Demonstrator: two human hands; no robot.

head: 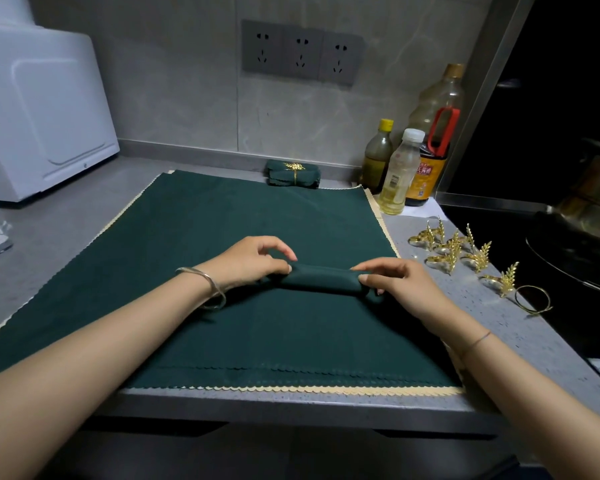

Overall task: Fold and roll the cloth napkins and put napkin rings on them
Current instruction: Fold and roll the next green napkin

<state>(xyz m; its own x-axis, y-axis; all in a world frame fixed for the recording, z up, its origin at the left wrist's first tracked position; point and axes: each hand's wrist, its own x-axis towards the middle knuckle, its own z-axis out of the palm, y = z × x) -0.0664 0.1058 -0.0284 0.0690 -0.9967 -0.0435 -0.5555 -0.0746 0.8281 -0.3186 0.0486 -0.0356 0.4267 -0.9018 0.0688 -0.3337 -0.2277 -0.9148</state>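
Note:
A dark green napkin roll (321, 278) lies crosswise on a stack of flat green napkins (243, 337) with cream scalloped edges. My left hand (253, 261) pinches the roll's left end between thumb and fingers. My right hand (399, 282) pinches its right end the same way. At the back, by the wall, a finished rolled napkin (292, 173) wears a gold leaf ring. Several loose gold leaf napkin rings (465, 254) lie on the counter to the right of the stack.
Three oil and sauce bottles (395, 171) stand at the back right. A black wok (575, 251) sits on the stove at the far right. A white appliance (39, 109) fills the back left. The grey counter's front edge (291, 407) is near me.

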